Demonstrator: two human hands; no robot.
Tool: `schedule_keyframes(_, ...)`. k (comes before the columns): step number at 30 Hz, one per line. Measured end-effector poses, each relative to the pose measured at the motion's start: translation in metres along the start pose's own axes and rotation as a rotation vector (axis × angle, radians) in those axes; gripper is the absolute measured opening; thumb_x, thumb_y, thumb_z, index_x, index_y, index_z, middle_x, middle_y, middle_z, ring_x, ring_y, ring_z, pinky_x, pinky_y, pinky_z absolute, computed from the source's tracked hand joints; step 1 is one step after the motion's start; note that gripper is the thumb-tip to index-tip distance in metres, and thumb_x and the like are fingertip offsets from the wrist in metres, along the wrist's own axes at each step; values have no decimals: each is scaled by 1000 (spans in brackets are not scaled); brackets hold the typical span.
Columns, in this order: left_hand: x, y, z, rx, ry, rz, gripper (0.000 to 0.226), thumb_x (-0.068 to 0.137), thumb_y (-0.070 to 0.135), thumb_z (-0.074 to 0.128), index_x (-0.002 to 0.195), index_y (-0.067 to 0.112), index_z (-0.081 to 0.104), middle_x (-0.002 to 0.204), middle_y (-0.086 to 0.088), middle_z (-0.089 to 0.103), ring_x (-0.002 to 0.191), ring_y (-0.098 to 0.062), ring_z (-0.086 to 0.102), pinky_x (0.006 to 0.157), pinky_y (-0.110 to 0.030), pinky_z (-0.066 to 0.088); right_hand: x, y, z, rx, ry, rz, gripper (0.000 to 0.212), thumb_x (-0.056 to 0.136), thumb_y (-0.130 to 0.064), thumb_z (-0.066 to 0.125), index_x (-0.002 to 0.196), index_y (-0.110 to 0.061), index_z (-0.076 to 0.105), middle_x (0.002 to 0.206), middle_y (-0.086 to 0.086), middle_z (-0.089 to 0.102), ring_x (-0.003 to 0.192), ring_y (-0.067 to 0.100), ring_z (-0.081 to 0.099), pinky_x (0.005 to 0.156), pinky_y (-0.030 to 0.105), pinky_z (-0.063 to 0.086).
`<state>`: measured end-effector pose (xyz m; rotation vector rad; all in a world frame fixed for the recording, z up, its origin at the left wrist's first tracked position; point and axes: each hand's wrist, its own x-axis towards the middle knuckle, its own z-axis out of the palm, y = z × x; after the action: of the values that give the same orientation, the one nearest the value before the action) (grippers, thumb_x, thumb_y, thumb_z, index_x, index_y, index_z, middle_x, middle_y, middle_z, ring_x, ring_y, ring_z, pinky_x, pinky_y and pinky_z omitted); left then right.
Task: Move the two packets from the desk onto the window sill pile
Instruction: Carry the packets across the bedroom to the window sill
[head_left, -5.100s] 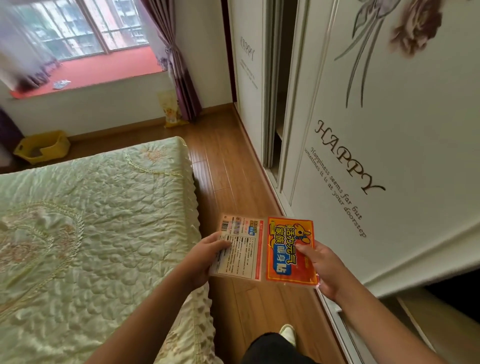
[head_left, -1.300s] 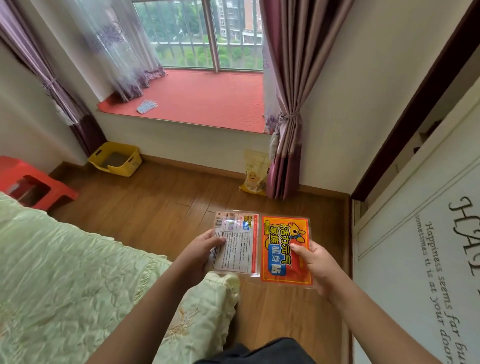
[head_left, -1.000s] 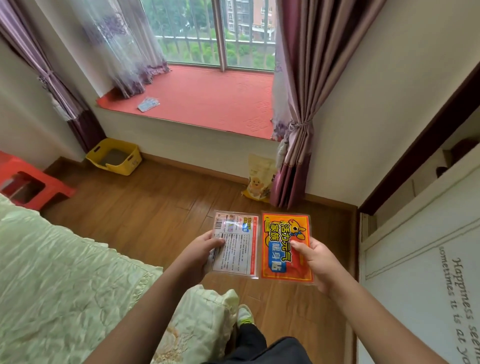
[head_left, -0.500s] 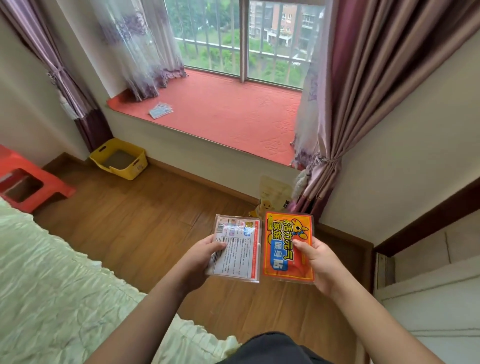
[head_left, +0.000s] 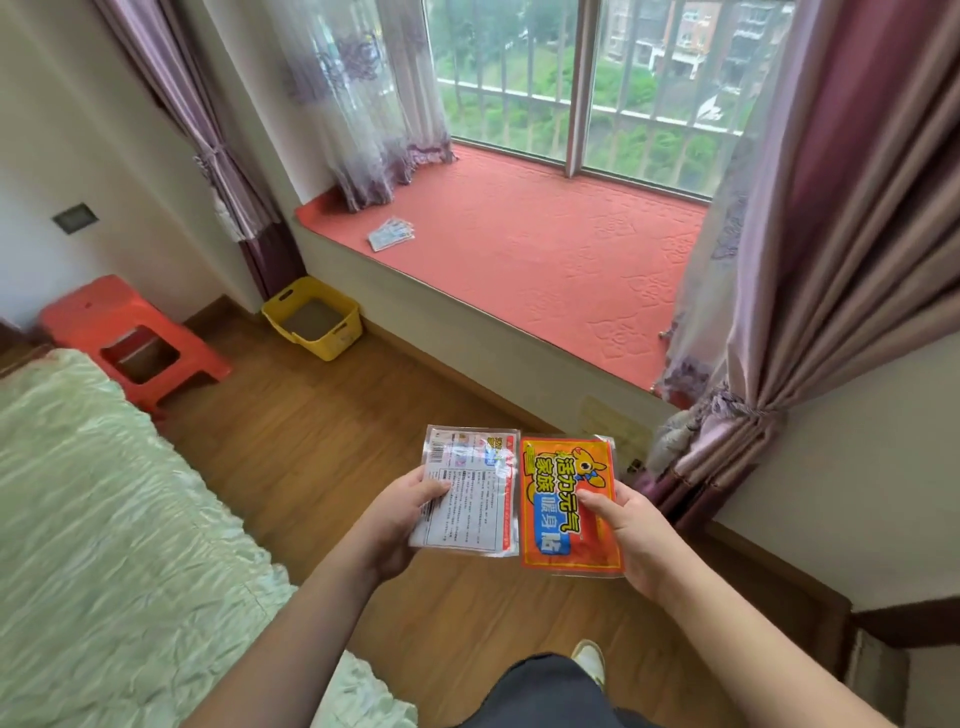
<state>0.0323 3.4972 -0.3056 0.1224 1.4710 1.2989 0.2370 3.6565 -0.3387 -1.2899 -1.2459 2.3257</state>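
My left hand grips a white packet with printed text and a barcode, back side up. Beside it, my right hand grips an orange packet with yellow lettering and a blue band. Both packets are held flat, side by side, over the wooden floor. A small pile of packets lies on the red window sill, near its left end, well ahead of my hands.
A bed with a pale green quilt fills the left. An orange plastic stool and a yellow bin stand on the floor below the sill's left end. Purple curtains hang at the right, and a pale bag leans below the sill.
The view has come closer to the window sill and turned toward it; the sill and its pile look larger. Both hands keep the same hold on the two packets.
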Motion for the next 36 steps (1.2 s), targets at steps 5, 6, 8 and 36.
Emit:
schedule_keyframes(5,25,24,6,-55,106,25,20,101,6,43,114,5,58,95,-16,78,83,-28,76,69,-40,63,46,-42,0,-60,-86,27,26,94,-19,61,118,-9,62,106,14,76,98,36,73,87,54,57)
schedule_keyframes(6,29,27,4,-73,125,28,21,101,6,43,115,4,58,96,-17,78,84,-29,76,70,-41,63,54,-47,2,-69,-102,32,27,94,-19,61,119,-9,62,106,14,76,98,36,73,88,55,56)
schedule_keyframes(8,34,32,-2,-108,159,28,23,100,6,44,119,3,57,100,-19,77,86,-30,76,72,-42,63,68,-55,10,-91,-127,48,26,93,-21,62,117,-10,62,106,13,77,97,35,73,88,55,56)
schedule_keyframes(36,133,184,-229,-322,291,141,25,100,7,46,121,5,60,110,-23,73,94,-33,73,78,-46,61,273,-149,273,-293,-268,48,20,94,-23,61,111,-13,65,97,9,79,84,29,76,74,45,62)
